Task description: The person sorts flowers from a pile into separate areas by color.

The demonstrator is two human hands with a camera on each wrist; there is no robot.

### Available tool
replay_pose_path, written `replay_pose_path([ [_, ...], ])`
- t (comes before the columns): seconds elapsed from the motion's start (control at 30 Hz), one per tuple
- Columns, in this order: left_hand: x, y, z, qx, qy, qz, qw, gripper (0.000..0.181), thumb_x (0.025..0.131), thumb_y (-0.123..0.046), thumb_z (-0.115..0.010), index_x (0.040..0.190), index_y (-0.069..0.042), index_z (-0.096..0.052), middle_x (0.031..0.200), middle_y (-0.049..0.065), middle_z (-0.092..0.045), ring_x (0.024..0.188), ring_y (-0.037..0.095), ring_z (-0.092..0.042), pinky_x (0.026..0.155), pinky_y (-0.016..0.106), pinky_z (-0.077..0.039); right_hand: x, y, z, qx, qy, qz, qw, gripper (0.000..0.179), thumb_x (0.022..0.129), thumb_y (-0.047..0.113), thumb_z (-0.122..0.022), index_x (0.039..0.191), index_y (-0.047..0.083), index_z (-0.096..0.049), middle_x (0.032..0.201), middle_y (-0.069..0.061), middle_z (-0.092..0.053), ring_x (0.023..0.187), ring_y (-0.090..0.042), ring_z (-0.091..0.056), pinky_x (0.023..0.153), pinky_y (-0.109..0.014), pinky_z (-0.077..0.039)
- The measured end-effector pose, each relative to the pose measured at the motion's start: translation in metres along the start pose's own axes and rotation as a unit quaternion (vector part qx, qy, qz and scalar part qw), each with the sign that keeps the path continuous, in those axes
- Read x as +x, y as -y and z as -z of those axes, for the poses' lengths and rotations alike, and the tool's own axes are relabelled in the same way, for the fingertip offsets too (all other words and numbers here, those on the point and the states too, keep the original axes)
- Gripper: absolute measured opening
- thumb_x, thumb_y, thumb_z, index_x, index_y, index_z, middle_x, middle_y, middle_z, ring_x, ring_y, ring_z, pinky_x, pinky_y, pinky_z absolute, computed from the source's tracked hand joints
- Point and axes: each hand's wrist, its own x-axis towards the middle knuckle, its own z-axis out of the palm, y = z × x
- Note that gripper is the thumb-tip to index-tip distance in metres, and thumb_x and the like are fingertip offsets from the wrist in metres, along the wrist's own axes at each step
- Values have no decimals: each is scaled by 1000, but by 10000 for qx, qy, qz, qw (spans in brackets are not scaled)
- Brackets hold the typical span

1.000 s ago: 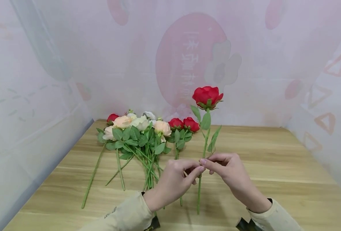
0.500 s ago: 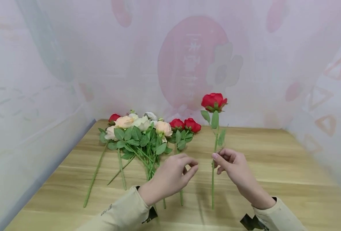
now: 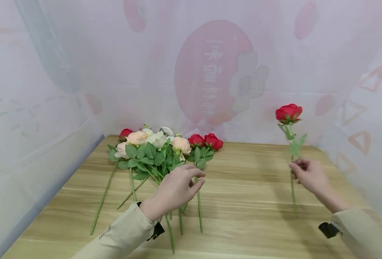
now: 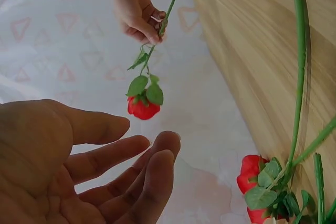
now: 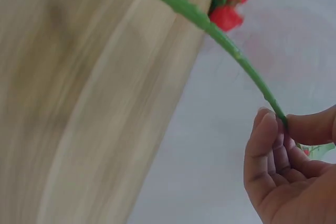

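Observation:
My right hand (image 3: 310,176) pinches the green stem of a red artificial rose (image 3: 289,113), held upright over the right side of the table. In the right wrist view, thumb and fingertips close on the stem (image 5: 236,53), whose cut lower end sticks out free. My left hand (image 3: 178,189) holds nothing; its fingers are loosely bent above the stems of the flower pile. The left wrist view shows a gap between the left thumb (image 4: 105,128) and fingers. Beneath and beyond that hand lie peach and cream roses (image 3: 157,138) with green leaves, partly hidden by it.
Two red roses (image 3: 213,141) lie at the right of the pile, another red rose (image 3: 125,133) at its left. A single stem (image 3: 103,198) points toward the front left. Printed cloth walls (image 3: 139,72) surround the wooden table (image 3: 242,223) at the back and sides.
My left hand has let go of the rose stem and drawn back left. My right hand has carried the red rose to the right. The pile lies as before.

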Motion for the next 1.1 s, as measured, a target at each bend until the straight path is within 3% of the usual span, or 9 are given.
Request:
replay_pose_path([
  [0.17, 0, 4, 2, 204, -118, -237, 9994, 11, 94, -16, -68, 103, -14, -74, 97, -4, -67, 67, 2, -60, 56, 19, -48, 16, -39, 31, -1084, -238, 350, 9932, 23, 100, 9, -53, 92, -10, -62, 68, -8, -61, 53, -16, -53, 44, -30, -44],
  [0.33, -1, 7, 3, 300, -170, -409, 9986, 9, 94, -13, -68, 99, -15, -75, 92, -6, -67, 69, 2, -61, 57, 19, -48, 23, -65, 51, -1744, -445, 748, 9808, 19, 91, 1, -60, 74, -7, -63, 59, -4, -58, 48, -17, -46, 43, -33, -38],
  [0.5, -1, 7, 3, 291, -209, -509, 9981, 7, 93, -12, -68, 95, -15, -74, 85, -7, -66, 67, 2, -59, 54, 18, -45, 23, -84, 61, -1886, -153, 453, 9809, 34, 90, -1, -57, 56, 2, -52, 50, 1, -45, 44, -15, -39, 40, -31, -33],
  [0.6, -1, 8, 3, 281, -212, -523, 9980, 7, 93, -12, -68, 93, -15, -74, 83, -8, -65, 65, 1, -57, 52, 19, -44, 24, -98, 63, -1947, -94, 339, 9802, 37, 89, -1, -56, 55, 9, -42, 48, 3, -35, 41, -14, -33, 39, -30, -30],
  [0.7, -1, 8, 4, 295, -142, -510, 9982, 7, 93, -12, -68, 92, -15, -74, 82, -8, -65, 64, 1, -55, 51, 19, -43, 28, -115, 63, -2006, -210, 498, 9782, 15, 80, -4, -61, 70, -3, -49, 55, -3, -42, 48, -20, -39, 45, -36, -35],
  [0.77, -1, 9, 4, 311, -84, -506, 9982, 7, 93, -13, -68, 91, -16, -74, 81, -8, -65, 64, 1, -55, 51, 19, -43, 30, -126, 63, -2102, -239, 537, 9759, 12, 74, -4, -63, 78, -6, -52, 60, -6, -45, 54, -24, -42, 50, -41, -38],
  [0.87, 0, 9, 4, 350, -31, -532, 9980, 7, 94, -13, -68, 91, -16, -74, 81, -8, -65, 63, 1, -54, 52, 19, -43, 34, -138, 63, -2238, -106, 315, 9741, 14, 68, -4, -64, 71, -2, -50, 61, -6, -43, 57, -24, -42, 51, -41, -38],
  [1.0, 1, 9, 6, 363, 91, -582, 9976, 8, 94, -13, -67, 89, -15, -73, 78, -9, -64, 63, 2, -53, 52, 19, -44, 35, -141, 65, -2446, 228, -151, 9692, 24, 71, -1, -60, 61, 9, -41, 61, -7, -40, 56, -26, -42, 48, -39, -38],
  [1.1, 0, 10, 7, 360, 268, -570, 9974, 12, 94, -12, -66, 85, -17, -71, 75, -11, -61, 59, 3, -50, 51, 20, -43, 35, -140, 65, -2674, 363, -262, 9625, 15, 74, 2, -59, 64, 4, -48, 79, -26, -53, 63, -41, -51, 52, -50, -46],
])
